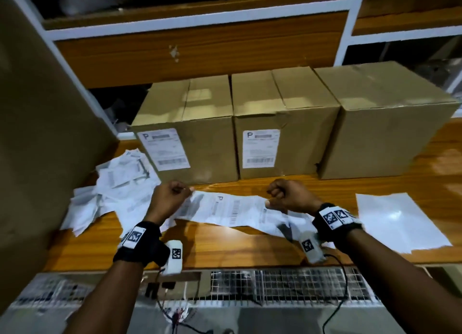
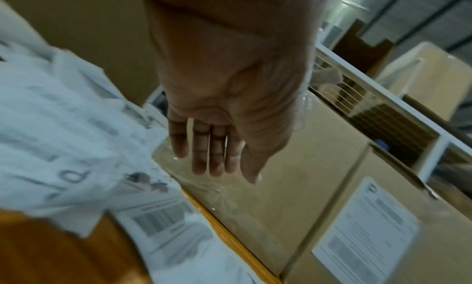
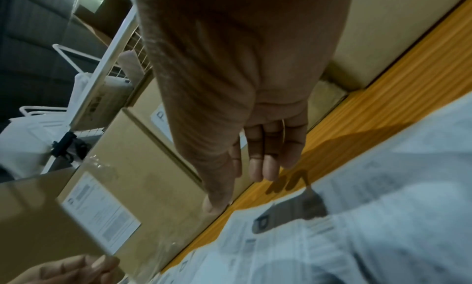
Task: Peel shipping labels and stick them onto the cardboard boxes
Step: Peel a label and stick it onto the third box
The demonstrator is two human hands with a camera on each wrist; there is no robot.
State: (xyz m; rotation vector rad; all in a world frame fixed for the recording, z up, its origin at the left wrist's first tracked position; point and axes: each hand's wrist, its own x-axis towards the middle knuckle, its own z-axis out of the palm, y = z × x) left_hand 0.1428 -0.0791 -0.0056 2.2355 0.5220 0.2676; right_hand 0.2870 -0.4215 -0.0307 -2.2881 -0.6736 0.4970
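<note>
Three cardboard boxes stand in a row on the wooden table (image 1: 225, 248). The left box (image 1: 207, 138) and the middle box (image 1: 300, 138) each carry a white label (image 1: 163, 149) (image 1: 261, 148) on the front. The right box (image 1: 390, 138) has a bare front. A long strip of labels (image 1: 232, 208) lies in front of them. My left hand (image 1: 172, 196) and right hand (image 1: 285, 196) hover over the strip with fingers curled. Between them they seem to pinch a thin clear film (image 2: 204, 187), which shows only as glints and a tan sheen (image 3: 38, 217).
A loose pile of used label paper (image 1: 120, 181) lies at the left of the table. A blank white sheet (image 1: 400, 221) lies at the right. A large cardboard box (image 1: 37, 133) stands close on the left. Wooden shelves rise behind, and a wire mesh (image 1: 300, 283) runs below the front edge.
</note>
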